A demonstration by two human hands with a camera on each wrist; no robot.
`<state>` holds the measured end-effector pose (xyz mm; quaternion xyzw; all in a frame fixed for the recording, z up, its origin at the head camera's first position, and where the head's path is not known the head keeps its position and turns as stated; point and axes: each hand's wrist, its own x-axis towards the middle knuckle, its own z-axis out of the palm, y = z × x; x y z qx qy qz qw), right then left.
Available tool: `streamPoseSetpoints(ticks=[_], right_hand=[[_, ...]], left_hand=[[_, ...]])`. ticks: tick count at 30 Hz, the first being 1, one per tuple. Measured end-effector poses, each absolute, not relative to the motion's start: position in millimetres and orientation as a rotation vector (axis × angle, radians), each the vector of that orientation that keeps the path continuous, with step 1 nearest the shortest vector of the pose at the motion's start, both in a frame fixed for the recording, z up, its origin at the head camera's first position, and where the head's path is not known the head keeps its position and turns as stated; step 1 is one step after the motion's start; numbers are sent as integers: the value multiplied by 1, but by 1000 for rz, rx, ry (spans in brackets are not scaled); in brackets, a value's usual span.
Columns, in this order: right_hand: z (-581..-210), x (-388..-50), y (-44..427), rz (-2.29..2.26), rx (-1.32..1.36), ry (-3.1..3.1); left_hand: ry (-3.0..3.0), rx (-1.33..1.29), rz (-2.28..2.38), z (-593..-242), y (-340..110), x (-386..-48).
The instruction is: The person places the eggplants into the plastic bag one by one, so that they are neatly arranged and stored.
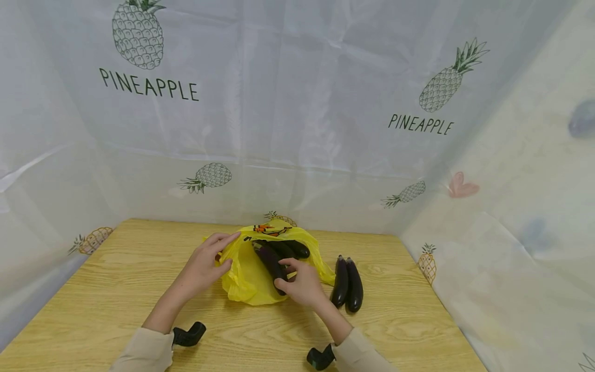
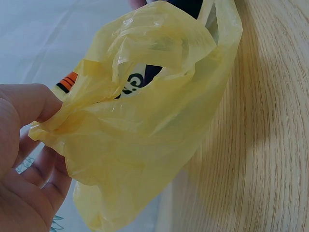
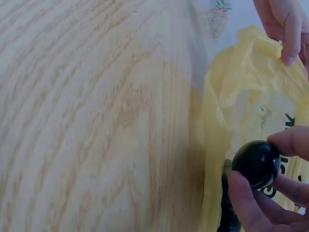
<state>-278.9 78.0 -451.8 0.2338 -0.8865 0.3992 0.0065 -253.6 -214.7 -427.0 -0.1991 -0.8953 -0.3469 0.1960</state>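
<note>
A yellow plastic bag (image 1: 244, 281) lies on the table with its mouth spread toward me. My left hand (image 1: 201, 268) is at the bag's left side, and in the left wrist view thumb and fingers pinch its crumpled rim. At the mouth, my right hand (image 1: 303, 284) grips a dark purple eggplant (image 1: 268, 260) by its lower end, stem pointing into the bag. The right wrist view shows the rounded end of this eggplant (image 3: 258, 164) between thumb and fingers. Behind it, other dark eggplants (image 1: 299, 249) lie inside the bag, partly hidden.
Two eggplants (image 1: 347, 284) lie side by side on the wooden table (image 1: 395, 320), right of the bag. Pineapple-printed sheeting (image 1: 297, 129) hangs behind the table and along its sides. Black wrist mounts (image 1: 189, 335) stick out from both sleeves.
</note>
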Motion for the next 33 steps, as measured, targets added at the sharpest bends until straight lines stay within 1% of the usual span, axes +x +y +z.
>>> streamPoseSetpoints(ticks=[11,20,27,33], right_hand=[[-453,-274,65,1222,676,-2759],[-458,-274,56,1201,680,-2758],[-469,-277,55,1207,651,-2795],[-469,-276,56,1158,693,-2831]], left_hand=[[-2512,-554,-962,-426,-214,-253],[-2525,-554,-979,-426,-214,-252],[-2542,-539,-985,-426,-214,-252],[-2541,-536,-971,-427,-215,-253]])
